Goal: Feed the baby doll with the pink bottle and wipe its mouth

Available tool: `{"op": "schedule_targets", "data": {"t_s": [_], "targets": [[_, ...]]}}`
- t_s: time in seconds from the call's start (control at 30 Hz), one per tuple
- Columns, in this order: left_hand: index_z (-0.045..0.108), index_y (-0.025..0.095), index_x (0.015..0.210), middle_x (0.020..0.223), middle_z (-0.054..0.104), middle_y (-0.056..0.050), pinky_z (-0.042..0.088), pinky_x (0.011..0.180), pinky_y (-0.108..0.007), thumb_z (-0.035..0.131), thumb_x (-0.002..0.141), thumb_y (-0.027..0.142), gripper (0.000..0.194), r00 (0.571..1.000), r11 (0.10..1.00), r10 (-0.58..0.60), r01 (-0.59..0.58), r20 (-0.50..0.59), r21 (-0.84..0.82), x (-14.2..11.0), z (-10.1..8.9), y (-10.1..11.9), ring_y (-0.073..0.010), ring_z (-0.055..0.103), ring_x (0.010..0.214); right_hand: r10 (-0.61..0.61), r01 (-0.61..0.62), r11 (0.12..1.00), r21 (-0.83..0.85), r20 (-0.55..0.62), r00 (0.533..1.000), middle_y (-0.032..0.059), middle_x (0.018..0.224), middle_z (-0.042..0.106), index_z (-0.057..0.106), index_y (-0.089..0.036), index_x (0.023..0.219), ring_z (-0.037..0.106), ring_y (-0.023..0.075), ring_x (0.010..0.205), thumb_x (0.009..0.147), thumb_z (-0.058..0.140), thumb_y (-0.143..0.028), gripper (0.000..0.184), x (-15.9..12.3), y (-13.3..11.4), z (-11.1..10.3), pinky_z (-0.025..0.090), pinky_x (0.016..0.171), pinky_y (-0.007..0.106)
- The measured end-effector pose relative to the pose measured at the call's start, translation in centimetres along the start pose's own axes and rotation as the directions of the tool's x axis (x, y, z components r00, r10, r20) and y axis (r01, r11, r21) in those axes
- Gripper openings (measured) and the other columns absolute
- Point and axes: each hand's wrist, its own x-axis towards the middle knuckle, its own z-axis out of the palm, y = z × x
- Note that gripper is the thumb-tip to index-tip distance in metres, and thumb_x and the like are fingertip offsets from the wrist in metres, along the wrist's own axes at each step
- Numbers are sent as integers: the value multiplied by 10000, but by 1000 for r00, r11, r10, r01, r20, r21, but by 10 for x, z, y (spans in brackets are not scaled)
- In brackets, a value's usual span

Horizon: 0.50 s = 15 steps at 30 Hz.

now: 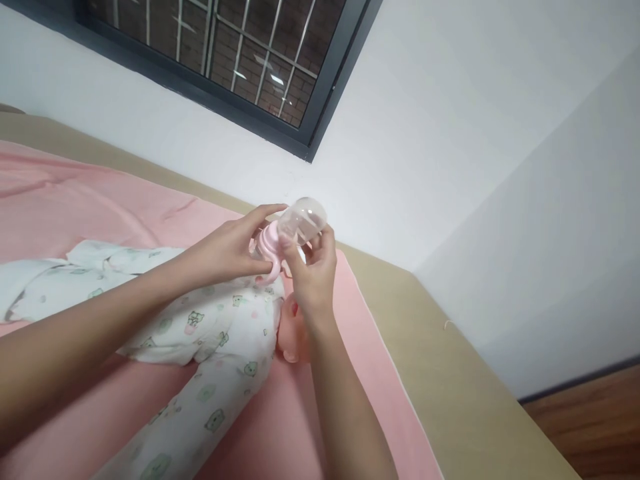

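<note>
White-clothed doll (pixel 215 327) lies on the pink sheet (pixel 135 393), the right hand (pixel 315 277) partly masking its head (pixel 289 337). Near the sheet's far right corner, left hand (pixel 227 253) grasps bottle (pixel 293 225) by its pink fitting (pixel 271 241), right fingers its clear domed end (pixel 311 215). Beyond: tabletop (pixel 400 307), barred window (pixel 215 57).

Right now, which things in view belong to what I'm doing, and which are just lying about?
In use:
Bottle, between left hand at its pink part and right hand at its clear end

Apparently just lying about:
Doll, below the hands
Cloth, under the doll
</note>
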Motion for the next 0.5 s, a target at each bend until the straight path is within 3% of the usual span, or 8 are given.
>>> {"op": "schedule_targets", "data": {"t_s": [0.1,0.23,0.33,0.5], "targets": [[428,241,1383,1244,621,-63,498,872,-365,640,692,313,726,1000,999,-9,9,13,52,3,-8,-3,-286,607,1080,-12,14,1000,26,-48,999,79,1298,570,439,-231,1272,565,197,1203,770,681,-419,588,4,-4,-9,452,1062,466],[581,210,1237,1156,666,-39,479,841,-327,613,681,323,569,996,967,-90,80,28,242,7,-22,-8,-287,621,1020,7,-7,1000,4,-119,993,96,1315,563,436,-224,1230,532,198,1250,786,663,-393,526,11,-5,-25,458,1054,439],[585,222,1219,1104,679,-36,474,787,-323,601,662,337,570,988,944,-153,144,7,298,11,-33,-20,-293,626,969,29,-28,1000,7,-176,984,103,1316,558,421,-222,1230,553,193,1217,760,682,-391,564,20,0,-39,466,1042,418],[520,238,1281,1207,627,-60,462,830,-356,594,659,338,634,979,933,-202,205,-42,295,17,-51,-49,-303,600,1030,97,-89,995,39,-299,949,123,1295,550,396,-201,1252,592,188,1144,676,731,-358,685,37,22,-74,474,1029,398]]}}
